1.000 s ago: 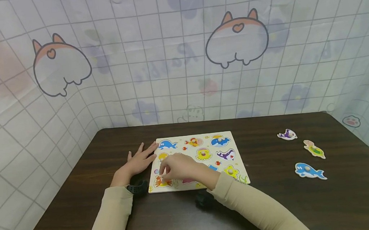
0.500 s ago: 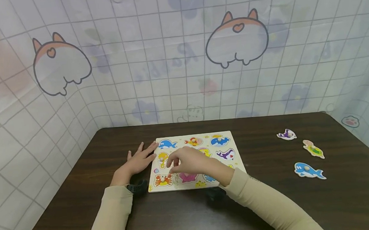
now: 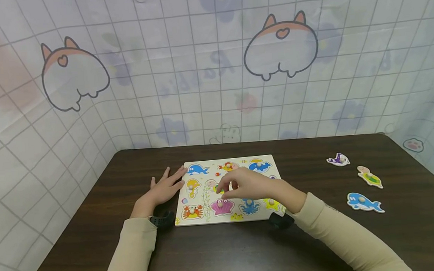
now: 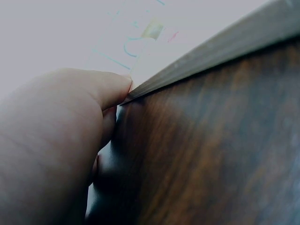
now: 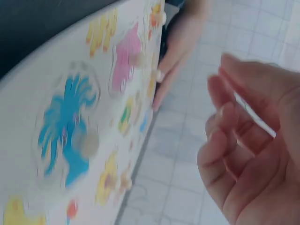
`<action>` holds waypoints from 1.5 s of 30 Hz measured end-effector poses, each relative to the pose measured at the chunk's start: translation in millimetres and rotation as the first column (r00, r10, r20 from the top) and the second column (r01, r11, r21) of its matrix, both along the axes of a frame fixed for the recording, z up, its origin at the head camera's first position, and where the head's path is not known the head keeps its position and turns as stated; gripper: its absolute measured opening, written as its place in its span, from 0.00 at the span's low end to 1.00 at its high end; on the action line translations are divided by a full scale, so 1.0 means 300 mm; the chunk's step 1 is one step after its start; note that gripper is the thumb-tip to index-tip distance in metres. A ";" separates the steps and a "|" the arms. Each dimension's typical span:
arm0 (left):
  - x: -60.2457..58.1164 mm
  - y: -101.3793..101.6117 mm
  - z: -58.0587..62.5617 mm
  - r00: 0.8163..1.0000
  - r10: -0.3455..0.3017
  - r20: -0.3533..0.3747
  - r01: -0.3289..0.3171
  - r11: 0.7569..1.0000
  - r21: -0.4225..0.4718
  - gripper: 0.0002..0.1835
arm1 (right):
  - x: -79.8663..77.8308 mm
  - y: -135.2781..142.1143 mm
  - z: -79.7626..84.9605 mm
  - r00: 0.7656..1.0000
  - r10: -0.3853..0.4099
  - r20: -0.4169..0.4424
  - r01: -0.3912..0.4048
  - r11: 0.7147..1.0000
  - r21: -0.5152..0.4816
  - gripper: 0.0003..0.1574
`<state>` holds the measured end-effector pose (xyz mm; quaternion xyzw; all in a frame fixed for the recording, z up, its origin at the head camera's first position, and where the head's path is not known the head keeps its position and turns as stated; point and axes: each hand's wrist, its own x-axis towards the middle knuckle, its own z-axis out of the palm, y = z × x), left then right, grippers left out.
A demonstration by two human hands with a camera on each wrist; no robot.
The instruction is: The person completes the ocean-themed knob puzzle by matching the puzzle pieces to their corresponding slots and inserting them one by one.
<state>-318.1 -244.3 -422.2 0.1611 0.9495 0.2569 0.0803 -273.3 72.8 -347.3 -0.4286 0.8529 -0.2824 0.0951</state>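
A pale wooden peg puzzle board (image 3: 209, 220) with sea animals lies on the table. My left hand (image 3: 161, 192) rests at its left edge with fingers spread; in the left wrist view the thumb (image 4: 115, 86) touches the board's edge. Over the middle of the board hovers my right hand (image 3: 247, 183), fingers loosely bent and holding nothing in the right wrist view. Knobbed pieces sit in the board: the crab (image 3: 193, 212), pink shell (image 3: 222, 207), blue octopus (image 3: 250, 206) and seahorse (image 3: 193, 188). A blue whale picture (image 3: 197, 169) at top left shows no knob. The hand hides part of the board.
Three loose pieces lie on the dark table (image 3: 218, 254) to the right: a purple one (image 3: 338, 159), a green and yellow turtle (image 3: 370, 177) and a blue whale (image 3: 364, 203). A patterned curtain (image 3: 214, 101) hangs behind the table.
My right hand has lifted away from the crab and moved right across the board, uncovering the crab, seahorse and shell. The left hand stays at the board's edge.
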 end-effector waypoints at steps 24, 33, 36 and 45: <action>0.004 -0.004 0.002 1.000 -0.001 0.009 0.001 1.000 0.010 0.33 | -0.003 0.423 0.026 0.989 -0.139 0.047 0.139 0.990 -0.007 0.10; 0.000 -0.004 -0.004 1.000 -0.002 0.009 0.002 1.000 0.016 0.33 | 0.008 0.575 0.005 0.966 -0.234 0.107 0.242 0.968 -0.065 0.11; -0.003 -0.005 -0.005 1.000 0.001 0.009 -0.001 1.000 0.009 0.33 | 0.013 0.622 0.003 0.956 -0.261 0.132 0.272 0.959 -0.079 0.12; -0.005 -0.008 -0.001 1.000 0.000 0.005 0.000 1.000 -0.003 0.33 | 0.021 0.788 -0.001 0.946 -0.282 0.157 0.292 0.955 -0.045 0.15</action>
